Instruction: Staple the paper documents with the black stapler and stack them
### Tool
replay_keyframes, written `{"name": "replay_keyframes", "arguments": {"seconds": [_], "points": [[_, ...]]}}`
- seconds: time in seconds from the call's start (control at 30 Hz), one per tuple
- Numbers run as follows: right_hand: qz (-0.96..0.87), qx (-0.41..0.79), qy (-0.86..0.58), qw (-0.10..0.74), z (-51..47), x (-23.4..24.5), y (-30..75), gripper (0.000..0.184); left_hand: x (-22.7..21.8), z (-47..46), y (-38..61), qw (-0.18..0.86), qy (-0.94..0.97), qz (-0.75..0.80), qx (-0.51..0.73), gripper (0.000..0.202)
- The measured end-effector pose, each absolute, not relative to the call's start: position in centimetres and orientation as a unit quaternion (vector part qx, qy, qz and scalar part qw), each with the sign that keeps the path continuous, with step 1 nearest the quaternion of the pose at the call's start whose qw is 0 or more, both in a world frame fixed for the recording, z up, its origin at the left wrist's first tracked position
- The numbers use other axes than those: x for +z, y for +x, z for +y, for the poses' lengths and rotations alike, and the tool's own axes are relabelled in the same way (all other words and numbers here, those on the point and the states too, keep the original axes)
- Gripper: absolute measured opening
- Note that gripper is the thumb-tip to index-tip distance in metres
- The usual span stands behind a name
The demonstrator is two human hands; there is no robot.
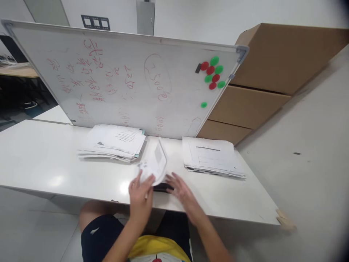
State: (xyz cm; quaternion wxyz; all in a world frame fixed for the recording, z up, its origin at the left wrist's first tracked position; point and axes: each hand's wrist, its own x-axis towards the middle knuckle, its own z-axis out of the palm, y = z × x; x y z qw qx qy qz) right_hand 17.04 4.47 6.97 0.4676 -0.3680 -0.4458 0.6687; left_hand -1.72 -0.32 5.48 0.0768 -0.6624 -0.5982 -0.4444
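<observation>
Head view, left hand: the left hand (140,194) grips the lower edge of a curled white printed sheet of paper (154,164), fingers closed on it near the front edge of the table.
Head view, right hand: the right hand (183,193) lies flat with fingers spread, loose and gripping nothing, just beside a small flat black object (163,187).
Sheet: it stands bent up off the tabletop between the two paper stacks, its top curling away from the person.
Black object: it lies on the table under the sheet's lower edge, between the two hands; blur hides what it is.
Table: a glossy white rectangular table (40,160) carries everything.
Left stack: a loose pile of white printed papers (113,142) sits left of the sheet, close to the board.
Right stack: a neater pile of white forms (211,156) sits right of the sheet.
Board: a large white dry-erase board with red writing (122,80) leans tilted behind the stacks, with red and green round magnets (213,72) clustered near its right corner.
Boxes: brown cardboard cartons (272,69) are stacked right of the board.
</observation>
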Motion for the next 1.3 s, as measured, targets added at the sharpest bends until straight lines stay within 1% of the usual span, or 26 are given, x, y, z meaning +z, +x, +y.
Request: {"name": "replay_keyframes", "arguments": {"seconds": [0.03,0.07,0.13,0.27,0.33,0.4,0.47,0.53,0.6,0.63,0.83,0.93,1.03,1.13,1.23,1.3], "points": [[-0.411,0.694,-0.348,0.478,2.8,7.0,15.4,0.067,5.3,-0.7,-0.2,0.070,-0.684,-0.586,-0.429,0.043],[-0.377,0.698,-0.356,0.493,1.6,6.9,14.2,0.060,5.1,-0.9,0.9,0.068,-0.707,-0.571,-0.410,0.046],[-0.336,0.670,-0.393,0.532,0.7,6.7,13.4,0.051,5.2,-0.9,1.7,0.070,-0.757,-0.532,-0.374,0.049],[-0.285,0.613,-0.454,0.581,2.2,6.0,15.1,0.044,6.5,2.8,-2.4,0.033,-0.869,-0.420,-0.261,0.052],[-0.255,0.603,-0.456,0.603,3.0,5.6,16.2,0.036,6.8,6.5,-6.4,0.041,-0.844,-0.470,-0.254,0.054],[-0.218,0.590,-0.450,0.634,3.3,5.2,16.9,0.023,6.4,10.5,-10.7,0.073,-0.791,-0.559,-0.239,0.059],[-0.184,0.574,-0.451,0.658,2.9,4.7,17.2,0.019,5.5,13.5,-14.2,0.095,-0.764,-0.607,-0.199,0.060],[-0.169,0.565,-0.451,0.670,2.3,4.1,17.3,0.019,4.4,14.9,-16.4,0.107,-0.776,-0.594,-0.185,0.050],[-0.165,0.568,-0.445,0.672,1.6,3.5,17.3,0.016,3.7,14.7,-16.8,0.119,-0.786,-0.573,-0.199,0.038],[-0.159,0.569,-0.441,0.676,1.3,3.1,17.4,0.015,3.5,14.1,-16.4,0.126,-0.784,-0.568,-0.215,0.036],[-0.100,0.557,-0.437,0.699,0.6,2.0,16.9,0.019,3.9,9.8,-9.7,0.197,-0.743,-0.547,-0.330,0.048],[-0.106,0.558,-0.426,0.704,0.9,2.1,16.4,0.019,3.9,9.9,-7.5,0.215,-0.719,-0.577,-0.323,0.043],[-0.093,0.569,-0.408,0.708,1.3,2.2,16.2,0.023,3.3,11.6,-7.9,0.195,-0.684,-0.645,-0.281,0.035],[-0.076,0.569,-0.407,0.710,1.7,1.7,16.5,0.025,2.6,13.0,-9.4,0.151,-0.668,-0.677,-0.271,0.034],[-0.079,0.559,-0.414,0.714,1.8,1.2,16.9,0.026,3.0,13.5,-11.2,0.114,-0.616,-0.703,-0.336,0.033],[-0.086,0.550,-0.420,0.717,1.9,1.0,17.1,0.028,4.0,13.6,-12.6,0.082,-0.501,-0.736,-0.448,0.029]]}}
